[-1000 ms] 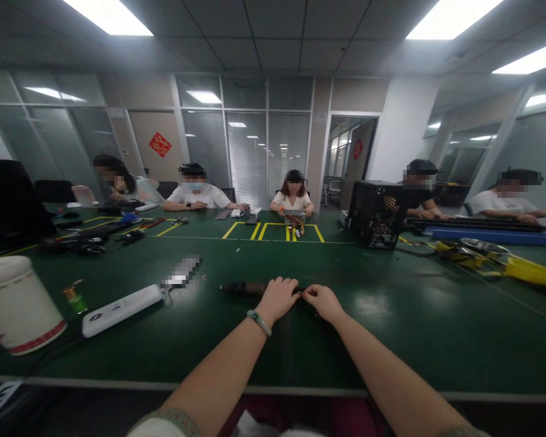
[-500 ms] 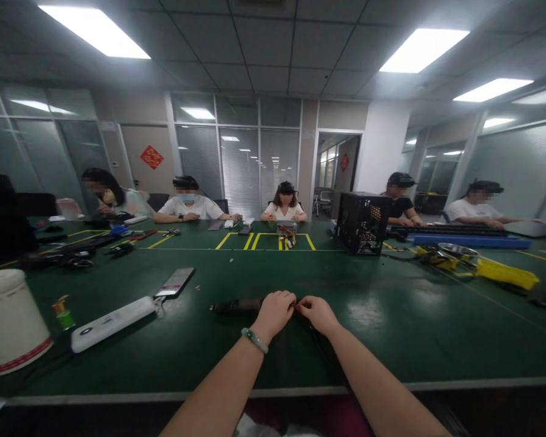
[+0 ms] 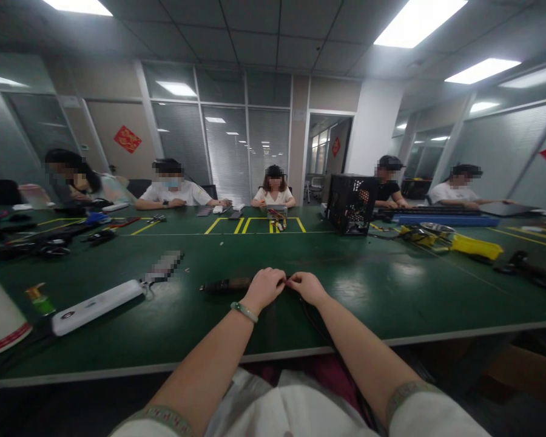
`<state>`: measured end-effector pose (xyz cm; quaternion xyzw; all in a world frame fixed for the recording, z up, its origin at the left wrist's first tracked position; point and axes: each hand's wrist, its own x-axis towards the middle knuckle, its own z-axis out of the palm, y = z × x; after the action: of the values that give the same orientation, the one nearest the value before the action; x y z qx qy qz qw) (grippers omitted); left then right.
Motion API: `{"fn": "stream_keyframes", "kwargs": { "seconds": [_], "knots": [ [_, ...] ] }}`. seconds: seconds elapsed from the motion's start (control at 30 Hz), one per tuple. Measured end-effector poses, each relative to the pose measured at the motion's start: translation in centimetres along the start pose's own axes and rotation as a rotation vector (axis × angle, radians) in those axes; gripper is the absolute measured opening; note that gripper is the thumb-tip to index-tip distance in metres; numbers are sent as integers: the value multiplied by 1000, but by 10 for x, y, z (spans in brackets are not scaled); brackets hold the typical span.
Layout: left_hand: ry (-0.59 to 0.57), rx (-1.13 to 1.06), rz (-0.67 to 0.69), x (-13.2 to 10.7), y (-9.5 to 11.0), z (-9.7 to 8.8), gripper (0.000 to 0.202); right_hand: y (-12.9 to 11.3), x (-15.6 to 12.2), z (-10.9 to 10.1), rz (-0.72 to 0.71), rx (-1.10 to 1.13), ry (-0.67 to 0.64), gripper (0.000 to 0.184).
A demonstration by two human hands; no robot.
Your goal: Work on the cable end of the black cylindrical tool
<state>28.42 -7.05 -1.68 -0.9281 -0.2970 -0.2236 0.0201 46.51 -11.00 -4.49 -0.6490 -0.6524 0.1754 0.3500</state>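
A dark, slim electric screwdriver [image 3: 227, 284] lies on the green table, its narrow tip to the left. My left hand [image 3: 266, 288] is closed around its rear end, and a green and white bangle sits on that wrist. Right beside it, the fingertips of my right hand [image 3: 307, 287] are pinched together at the back of the screwdriver, where its cord starts. The black cord [image 3: 316, 320] runs from under my right hand toward the table's front edge. My fingers hide the exact spot where cord and tool meet.
To the left are a white power bank [image 3: 97, 308], a phone [image 3: 164, 266], a small green bottle [image 3: 40, 300] and a white container [image 3: 0, 312]. A black computer case [image 3: 351, 204] and a yellow item [image 3: 477, 247] stand farther right. Several people sit across the table [image 3: 391, 303].
The view has tilted down and swung slightly to the right, so more of my lap and sleeves shows. Both hands keep their hold at the screwdriver's rear end, with little visible change.
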Motion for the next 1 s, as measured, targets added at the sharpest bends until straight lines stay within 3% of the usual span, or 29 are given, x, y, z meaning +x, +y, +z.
{"fn": "stream_keyframes", "kwargs": {
  "seconds": [1.0],
  "knots": [
    [25,-45,-13,1,-6,2,7,7,4,-2,-32,18,-63,21]
  ]
}}
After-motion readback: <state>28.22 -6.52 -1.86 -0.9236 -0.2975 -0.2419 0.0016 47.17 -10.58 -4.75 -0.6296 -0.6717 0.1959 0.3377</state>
